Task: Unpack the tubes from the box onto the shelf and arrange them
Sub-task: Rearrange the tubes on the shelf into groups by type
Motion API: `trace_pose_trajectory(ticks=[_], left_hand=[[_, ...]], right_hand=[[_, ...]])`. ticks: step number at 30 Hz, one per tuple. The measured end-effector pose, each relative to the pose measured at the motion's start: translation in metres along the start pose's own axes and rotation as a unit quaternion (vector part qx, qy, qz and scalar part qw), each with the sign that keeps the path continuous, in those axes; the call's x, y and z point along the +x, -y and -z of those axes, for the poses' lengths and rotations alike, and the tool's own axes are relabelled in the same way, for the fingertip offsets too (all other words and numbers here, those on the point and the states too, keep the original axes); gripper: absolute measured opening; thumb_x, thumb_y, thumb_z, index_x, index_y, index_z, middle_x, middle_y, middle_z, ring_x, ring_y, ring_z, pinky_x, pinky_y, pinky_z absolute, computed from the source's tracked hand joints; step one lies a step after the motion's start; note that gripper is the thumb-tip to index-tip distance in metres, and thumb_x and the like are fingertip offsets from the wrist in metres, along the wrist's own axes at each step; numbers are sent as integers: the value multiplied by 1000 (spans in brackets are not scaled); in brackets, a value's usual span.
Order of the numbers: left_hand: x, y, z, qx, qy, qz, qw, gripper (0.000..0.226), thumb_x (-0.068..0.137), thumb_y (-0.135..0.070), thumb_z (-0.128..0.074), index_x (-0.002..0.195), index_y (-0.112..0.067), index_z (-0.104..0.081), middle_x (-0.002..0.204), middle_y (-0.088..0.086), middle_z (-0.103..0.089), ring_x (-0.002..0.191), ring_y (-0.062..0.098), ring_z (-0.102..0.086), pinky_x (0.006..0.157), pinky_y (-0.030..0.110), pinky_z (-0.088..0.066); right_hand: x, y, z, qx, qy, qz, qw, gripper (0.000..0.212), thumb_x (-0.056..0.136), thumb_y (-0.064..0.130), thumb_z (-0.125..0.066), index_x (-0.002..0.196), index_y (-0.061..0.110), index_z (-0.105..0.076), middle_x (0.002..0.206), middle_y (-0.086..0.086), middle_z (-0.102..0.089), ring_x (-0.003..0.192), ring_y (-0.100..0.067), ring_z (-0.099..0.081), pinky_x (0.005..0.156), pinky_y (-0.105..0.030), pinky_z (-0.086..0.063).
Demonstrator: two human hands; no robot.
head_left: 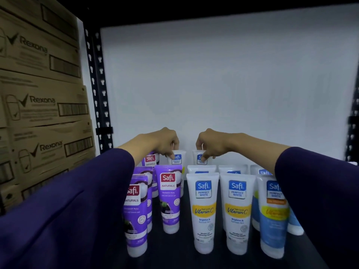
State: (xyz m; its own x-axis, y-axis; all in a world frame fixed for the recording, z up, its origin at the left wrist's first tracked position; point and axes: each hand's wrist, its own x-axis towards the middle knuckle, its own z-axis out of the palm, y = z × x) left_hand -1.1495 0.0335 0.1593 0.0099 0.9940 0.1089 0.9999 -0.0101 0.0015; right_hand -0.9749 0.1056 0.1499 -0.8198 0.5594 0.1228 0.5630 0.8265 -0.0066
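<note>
Several tubes stand cap-down on the dark shelf (180,253). Purple Safi Naturals tubes (168,199) fill the left rows. White Perfect White tubes with yellow bands (203,210) stand in the middle, and one with a blue body (274,216) is at the right. At the back, my left hand (161,144) pinches the top of a white tube (177,159). Beside it, my right hand (211,144) pinches the top of another white tube (200,159). Both arms in dark purple sleeves reach over the front rows. The box is not in view.
Stacked brown Rexona cartons (42,105) rise at the left, outside the black perforated shelf post (97,86). A white wall (223,84) closes the back. Another post (352,136) stands at the right edge, and a dark shelf board hangs overhead.
</note>
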Motion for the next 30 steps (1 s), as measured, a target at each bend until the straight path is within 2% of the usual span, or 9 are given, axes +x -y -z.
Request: trace_pose_trajectory(ticks=[4,9,12,15,19,21,23,25,30], left_hand=[[-2,-11,2,-1,-38,-20,999,14,79,-10,-75,80,-14,-62,74,-3,-59,68,13,-54,67,26,-45],[-11,-24,34,-52,-139,-34,988,12,78,-2,-73,88,-3,-66,75,-1,-57,69,14,-51,64,23,-40],[-23,-37,63,-92,-205,-40,974,12,79,1,-70,89,-3,-65,84,7,-60,73,19,-52,65,21,-42],[-39,-54,87,-127,-263,-48,955,13,81,1,-66,92,-5,-64,88,9,-59,77,21,-53,76,30,-49],[-67,-83,106,-229,-321,-51,917,12,86,1,-59,92,-10,-59,89,11,-55,79,25,-56,81,42,-56],[-80,-98,112,-293,-336,-55,893,12,89,1,-54,94,-9,-57,85,9,-53,82,24,-56,83,43,-56],[-93,-112,116,-343,-350,-58,870,11,91,0,-52,96,-9,-57,80,2,-50,84,24,-55,82,41,-56],[-106,-127,117,-373,-355,-67,855,10,92,-3,-52,98,-7,-58,79,0,-50,84,22,-57,77,36,-58],[-127,-171,95,-437,-307,-99,840,10,95,-4,-50,100,-6,-59,84,2,-54,81,18,-59,72,29,-58]], right_hand=[[-4,-1,5,-45,-51,-2,998,16,79,19,-76,81,12,-62,85,-5,-59,78,-21,-57,70,-28,-46],[-25,-6,44,-49,-154,-29,986,18,79,17,-73,88,2,-66,86,-12,-61,80,-22,-45,69,-27,-38],[-41,-11,68,-29,-236,-49,970,14,80,12,-67,90,3,-66,94,-17,-64,83,-26,-49,70,-28,-40],[-63,-14,89,11,-314,-74,946,15,82,8,-60,96,3,-64,103,-19,-63,96,-34,-56,74,-28,-41],[-102,-5,108,96,-403,-87,906,16,88,7,-55,102,1,-61,95,-11,-57,86,-23,-50,68,-24,-36],[-122,-1,114,143,-433,-90,885,16,90,9,-55,103,2,-61,93,-8,-55,86,-22,-51,69,-28,-42],[-142,1,116,193,-444,-87,870,12,90,12,-56,99,5,-60,93,-9,-57,91,-28,-57,80,-39,-52],[-164,1,115,224,-444,-89,863,9,90,13,-56,96,9,-60,92,-9,-56,91,-27,-59,85,-46,-53],[-219,-4,103,227,-441,-82,864,12,92,12,-53,99,11,-62,90,-6,-59,84,-22,-56,83,-43,-52]])
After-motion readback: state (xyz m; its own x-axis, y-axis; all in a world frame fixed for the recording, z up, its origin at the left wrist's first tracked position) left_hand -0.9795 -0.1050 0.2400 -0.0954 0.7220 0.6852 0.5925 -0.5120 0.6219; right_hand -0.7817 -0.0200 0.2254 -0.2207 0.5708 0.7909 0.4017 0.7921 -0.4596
